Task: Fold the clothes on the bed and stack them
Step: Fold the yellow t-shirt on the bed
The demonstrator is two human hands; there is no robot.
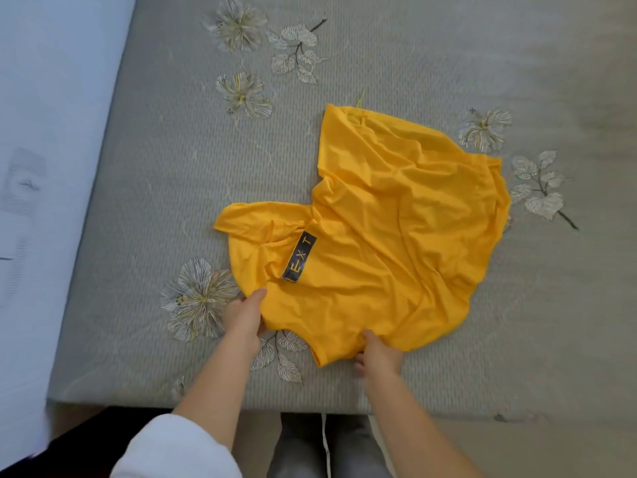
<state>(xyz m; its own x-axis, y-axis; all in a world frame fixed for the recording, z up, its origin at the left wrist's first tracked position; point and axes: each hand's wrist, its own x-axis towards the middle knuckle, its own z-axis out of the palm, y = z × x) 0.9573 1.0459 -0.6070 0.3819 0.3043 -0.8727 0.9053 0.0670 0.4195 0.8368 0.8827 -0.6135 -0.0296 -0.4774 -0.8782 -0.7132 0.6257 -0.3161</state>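
Nearest is a white sleeve (175, 450) on the left arm, with grey trousers (303, 446) just past it, cut off by the lower edge. Both forearms reach over the edge of the bed (138, 167) to the yellow shirt (396, 236), which lies crumpled near the front of the bed. The left hand (244, 319) pinches the shirt's near left edge, thumb on top and fingers tucked under the cloth. The right hand (379, 357) grips a bunched piece of the near edge, its fingers curled beneath. Holding two points of one edge probably lets the person pull the shirt flat before folding. A black label (300, 258) with partly readable letters shows at the neck. Folds hide the shirt's far side, so its sleeves and hem are hard to tell apart. No other clothes or stack are in view. A pale surface (41, 132) runs along the bed's left side.
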